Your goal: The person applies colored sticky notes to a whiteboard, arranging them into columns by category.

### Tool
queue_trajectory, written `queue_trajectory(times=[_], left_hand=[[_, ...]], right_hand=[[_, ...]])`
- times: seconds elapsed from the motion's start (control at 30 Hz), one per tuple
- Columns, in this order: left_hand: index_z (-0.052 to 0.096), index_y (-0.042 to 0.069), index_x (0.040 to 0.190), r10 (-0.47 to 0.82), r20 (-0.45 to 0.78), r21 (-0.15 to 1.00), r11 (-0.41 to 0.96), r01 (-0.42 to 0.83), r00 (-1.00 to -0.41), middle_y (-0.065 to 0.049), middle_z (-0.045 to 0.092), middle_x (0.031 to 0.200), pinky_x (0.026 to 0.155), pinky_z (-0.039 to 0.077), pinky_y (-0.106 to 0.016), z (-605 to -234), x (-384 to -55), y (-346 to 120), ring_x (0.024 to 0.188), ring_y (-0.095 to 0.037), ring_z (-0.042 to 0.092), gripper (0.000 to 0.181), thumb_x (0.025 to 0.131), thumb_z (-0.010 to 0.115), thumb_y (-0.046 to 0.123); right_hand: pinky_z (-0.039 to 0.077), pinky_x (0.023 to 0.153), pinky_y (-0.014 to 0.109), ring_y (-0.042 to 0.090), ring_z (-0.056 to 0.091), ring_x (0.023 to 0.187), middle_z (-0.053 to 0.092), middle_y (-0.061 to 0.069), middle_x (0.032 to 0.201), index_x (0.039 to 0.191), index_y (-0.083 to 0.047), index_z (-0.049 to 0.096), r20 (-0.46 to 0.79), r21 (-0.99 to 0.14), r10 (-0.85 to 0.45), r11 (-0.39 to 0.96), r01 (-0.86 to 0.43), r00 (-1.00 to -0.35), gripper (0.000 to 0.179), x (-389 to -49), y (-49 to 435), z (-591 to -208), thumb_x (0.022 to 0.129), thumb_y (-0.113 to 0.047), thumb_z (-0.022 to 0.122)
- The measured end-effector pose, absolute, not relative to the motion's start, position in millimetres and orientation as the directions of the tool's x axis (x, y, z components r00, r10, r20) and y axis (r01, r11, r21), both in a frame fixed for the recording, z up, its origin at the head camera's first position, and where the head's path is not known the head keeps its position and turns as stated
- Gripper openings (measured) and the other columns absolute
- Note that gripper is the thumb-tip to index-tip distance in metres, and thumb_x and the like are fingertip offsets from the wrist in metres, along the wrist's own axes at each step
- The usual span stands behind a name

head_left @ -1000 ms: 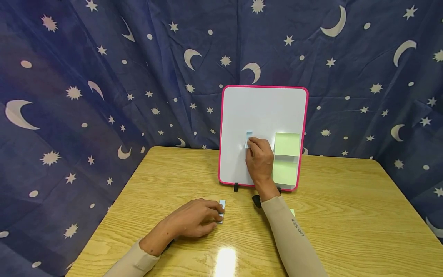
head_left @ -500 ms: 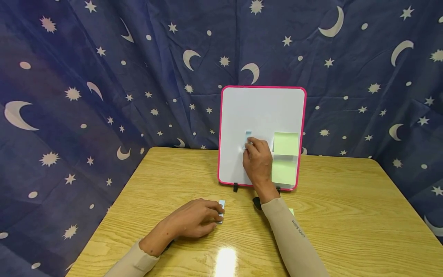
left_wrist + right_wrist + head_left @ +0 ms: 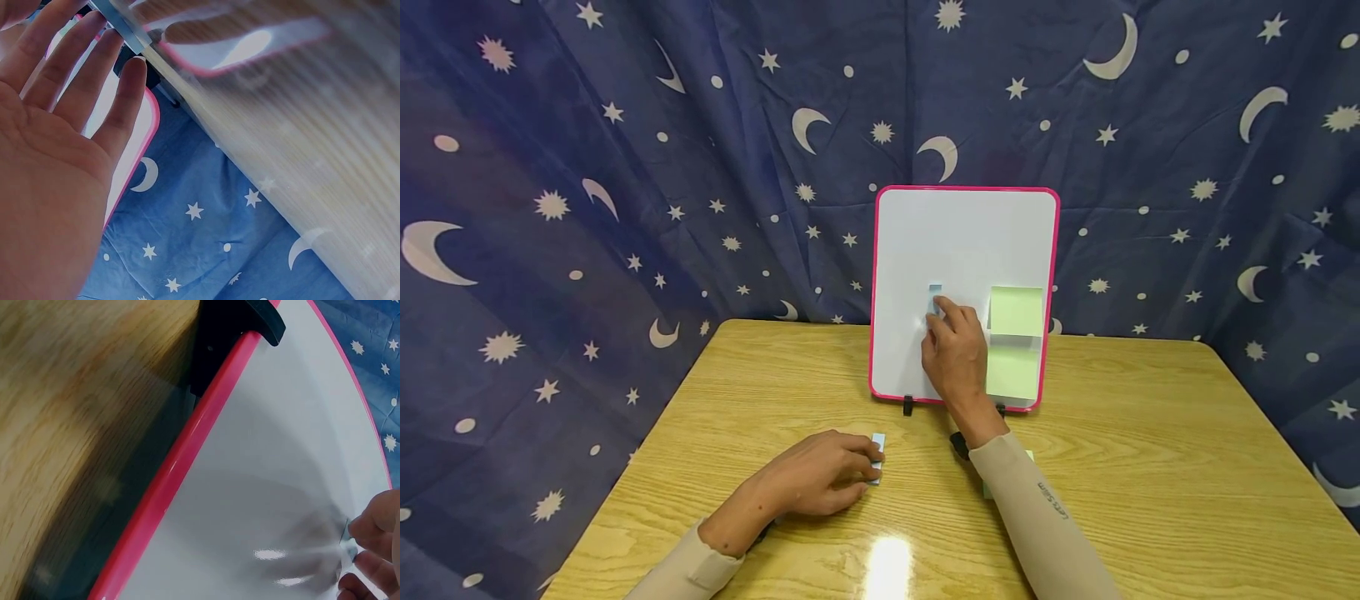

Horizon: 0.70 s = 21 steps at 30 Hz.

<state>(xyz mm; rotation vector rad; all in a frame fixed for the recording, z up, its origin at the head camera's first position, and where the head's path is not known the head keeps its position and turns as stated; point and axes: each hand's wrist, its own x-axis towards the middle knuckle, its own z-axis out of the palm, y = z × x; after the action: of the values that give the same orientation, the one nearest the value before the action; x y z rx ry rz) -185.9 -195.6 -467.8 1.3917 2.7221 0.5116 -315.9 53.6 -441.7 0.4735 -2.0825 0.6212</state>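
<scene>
Across the table, my right hand (image 3: 955,350) reaches up to a small upright whiteboard (image 3: 917,233) with a pink frame. Its fingertips touch a narrow pale blue sticky note (image 3: 935,290) lying against the board; they cover the strip's lower part. In the right wrist view the thumb and fingers (image 3: 378,519) sit around the strip. My left hand (image 3: 823,475) rests low over the table, its fingertips on a slim pad of blue sticky notes (image 3: 879,438). Extended fingers (image 3: 94,81) touch that pad's edge (image 3: 125,28) in the left wrist view.
Two pale green square notes (image 3: 1017,311) stick to the board's lower right, one above the other. Black feet (image 3: 907,406) hold the board up. Another green pad (image 3: 987,492) lies partly under my right forearm. A blue star-patterned cloth (image 3: 745,167) hangs behind the wooden table (image 3: 1150,433).
My right hand has shifted slightly down and left, with its fingers spreading a little at the blue strip. The left hand stays on its pad. The head view has drifted slightly.
</scene>
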Motion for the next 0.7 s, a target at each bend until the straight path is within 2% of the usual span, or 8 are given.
queue_trajectory(times=[0.4, 0.7], left_hand=[[0.082, 0.021, 0.120, 0.794, 0.096, 0.316, 0.548, 0.775, -0.601, 0.008, 0.067, 0.135, 0.108, 0.052, -0.037, -467, -186, -195, 0.129, -0.007, 0.062, 0.023, 0.103, 0.067, 0.022], [0.081, 0.021, 0.122, 0.801, 0.092, 0.318, 0.540, 0.779, -0.592, 0.008, 0.067, 0.137, 0.110, 0.051, -0.039, -466, -188, -196, 0.132, -0.008, 0.060, 0.023, 0.104, 0.066, 0.023]], right_hand=[[0.051, 0.089, 0.049, 0.037, 0.060, 0.107, 0.068, 0.012, 0.141, 0.111, 0.003, 0.081, 0.818, -0.186, -0.170, 0.826, -0.532, -0.549, 0.027, -308, 61, -443, 0.087, 0.004, 0.069], [0.050, 0.087, 0.052, 0.037, 0.060, 0.107, 0.068, 0.010, 0.142, 0.114, 0.001, 0.081, 0.830, -0.125, -0.219, 0.823, -0.554, -0.512, 0.033, -307, 71, -447, 0.085, 0.002, 0.067]])
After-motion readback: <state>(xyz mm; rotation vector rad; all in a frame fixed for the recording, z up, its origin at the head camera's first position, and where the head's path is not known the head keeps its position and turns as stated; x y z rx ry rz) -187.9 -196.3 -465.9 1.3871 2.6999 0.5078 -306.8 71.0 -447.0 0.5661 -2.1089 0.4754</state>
